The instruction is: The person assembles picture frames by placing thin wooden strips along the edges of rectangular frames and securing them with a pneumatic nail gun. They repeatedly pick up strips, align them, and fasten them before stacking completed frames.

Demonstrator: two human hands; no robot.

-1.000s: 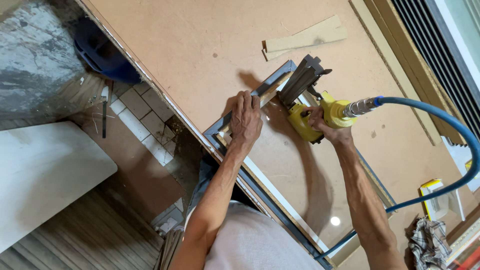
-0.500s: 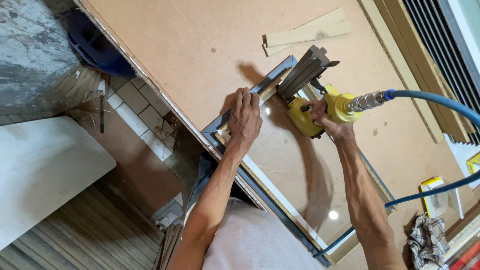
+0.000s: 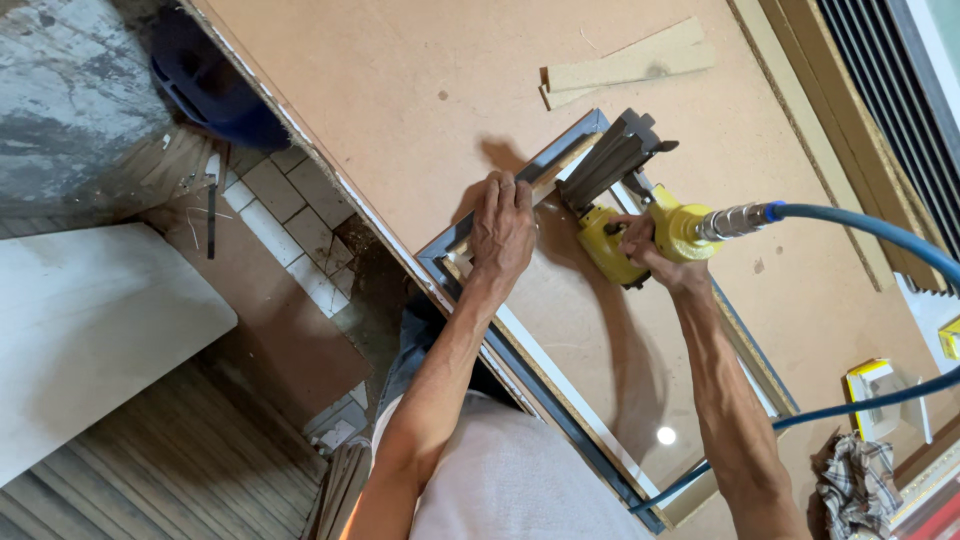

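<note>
A dark-edged rectangular frame (image 3: 560, 415) with a brown backing board lies face down on a large fibreboard worktop (image 3: 400, 90). My left hand (image 3: 502, 228) presses flat on the frame's top rail near its corner. My right hand (image 3: 650, 252) grips the handle of a yellow pneumatic nail gun (image 3: 625, 205), whose grey magazine rests against the same rail just right of my left hand. A blue air hose (image 3: 880, 240) runs from the gun's rear off to the right.
Two thin wood strips (image 3: 625, 68) lie on the worktop above the frame. A checked rag (image 3: 855, 485) and yellow-and-white boxes (image 3: 875, 385) sit at the right. The table's left edge drops to the floor, where a blue object (image 3: 205, 80) and a white board (image 3: 85, 330) lie.
The nail gun and my right hand have shifted slightly along the rail toward the frame's upper corner. My left hand stays pressed on the rail.
</note>
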